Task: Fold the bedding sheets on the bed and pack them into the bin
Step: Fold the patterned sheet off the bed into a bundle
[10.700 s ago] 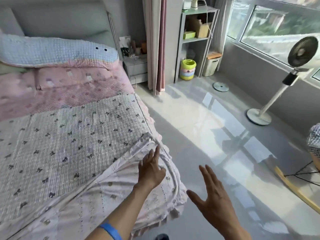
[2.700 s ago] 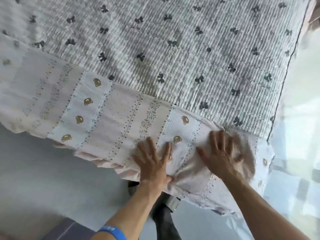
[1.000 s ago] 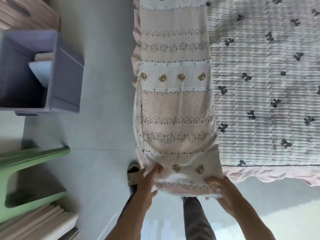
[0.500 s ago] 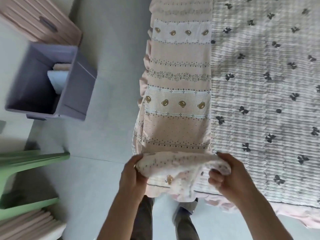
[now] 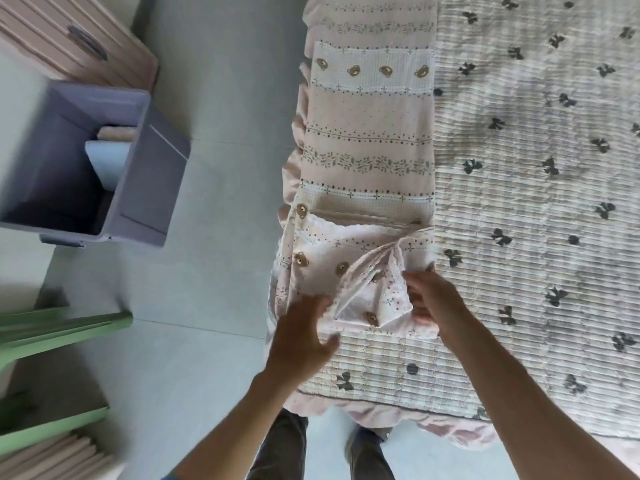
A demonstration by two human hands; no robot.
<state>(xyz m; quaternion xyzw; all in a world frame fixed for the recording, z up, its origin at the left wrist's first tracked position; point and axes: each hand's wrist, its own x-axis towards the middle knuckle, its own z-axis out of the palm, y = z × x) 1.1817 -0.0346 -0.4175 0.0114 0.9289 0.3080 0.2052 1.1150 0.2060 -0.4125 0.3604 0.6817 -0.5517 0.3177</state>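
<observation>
Far left: purple bin [image 5: 145, 174] sitting on floor, folded linens already showing inside. Centre: left hand [image 5: 301, 337] hovering w/ fingers spread, holding nothing, just touching near end of pink bear-print sheet [image 5: 367, 133]. Sheet lying as long folded strip along left edge of bed [image 5: 540, 202], near end flipped over & bunched. Right hand [image 5: 429, 299] pinching that loose flap. Looking thin, soft, light, floppy — prob. slumping unless taken at both corners of the fold edge. No brands, labels or readable writing showing.
</observation>
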